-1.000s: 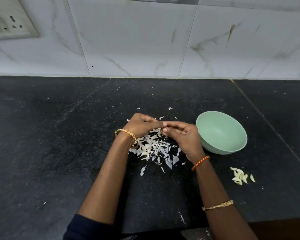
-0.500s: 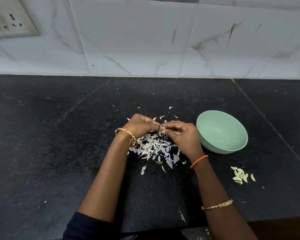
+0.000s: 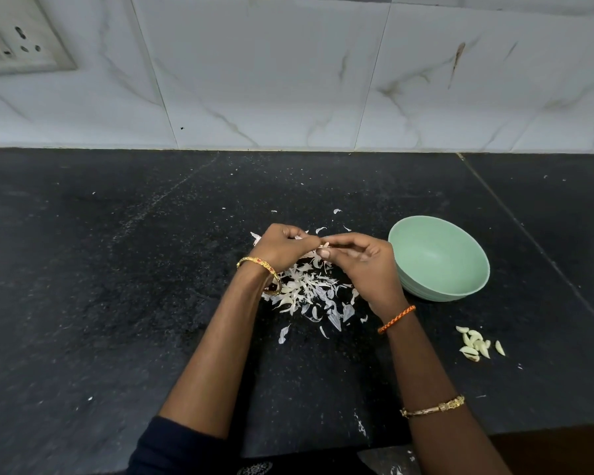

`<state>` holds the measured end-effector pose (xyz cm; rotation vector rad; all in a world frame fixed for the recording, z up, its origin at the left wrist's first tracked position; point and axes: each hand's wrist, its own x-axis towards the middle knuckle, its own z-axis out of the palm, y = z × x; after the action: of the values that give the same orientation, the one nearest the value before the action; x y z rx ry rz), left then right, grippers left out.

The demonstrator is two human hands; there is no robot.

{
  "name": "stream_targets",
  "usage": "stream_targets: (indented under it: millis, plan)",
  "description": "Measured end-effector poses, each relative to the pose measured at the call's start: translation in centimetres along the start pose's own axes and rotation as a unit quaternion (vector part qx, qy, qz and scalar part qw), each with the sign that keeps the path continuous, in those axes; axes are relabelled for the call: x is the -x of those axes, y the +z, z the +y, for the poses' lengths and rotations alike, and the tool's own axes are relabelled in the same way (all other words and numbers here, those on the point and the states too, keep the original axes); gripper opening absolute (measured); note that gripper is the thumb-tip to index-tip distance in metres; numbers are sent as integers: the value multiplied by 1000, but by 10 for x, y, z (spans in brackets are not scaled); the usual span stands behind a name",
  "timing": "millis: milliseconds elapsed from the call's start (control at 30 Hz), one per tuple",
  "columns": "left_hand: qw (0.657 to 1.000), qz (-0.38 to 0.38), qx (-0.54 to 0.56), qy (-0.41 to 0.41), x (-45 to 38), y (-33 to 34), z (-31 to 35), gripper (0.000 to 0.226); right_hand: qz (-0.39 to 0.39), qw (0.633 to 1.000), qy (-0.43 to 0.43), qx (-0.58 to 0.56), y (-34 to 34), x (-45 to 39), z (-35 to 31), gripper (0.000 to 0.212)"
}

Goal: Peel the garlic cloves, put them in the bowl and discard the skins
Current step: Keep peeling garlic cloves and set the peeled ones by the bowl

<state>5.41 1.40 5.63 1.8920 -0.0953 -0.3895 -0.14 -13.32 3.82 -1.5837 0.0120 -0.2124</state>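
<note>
A garlic clove sits pinched between the fingertips of the left hand and right hand — both curled, knuckles up — just left of the green bowl, above the skins.

Kitchen: black counter, tiled backsplash

Even soft light, sharp focus, wide-angle edge bowing.

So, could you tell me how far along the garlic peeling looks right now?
Partly done. A pile of skins lies on the counter and several cloves sit beside the green bowl, which looks empty. The left hand and right hand pinch another clove. Bowling cloves and discarding skins remain.
</note>
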Motion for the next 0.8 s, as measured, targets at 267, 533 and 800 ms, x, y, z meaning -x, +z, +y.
stream_targets:
  millis: [267,533,800]
  plan:
    - [994,-40,86,-58,4,-8,7,19,-10,986,67,-151,-4,1,-1,16]
    - [989,-74,122,-33,7,-6,3,7,28,979,93,-180,-1,0,-1,15]
    - [997,-15,66,34,3,1,0,6,40,990,74,-115,0,0,-3,13]
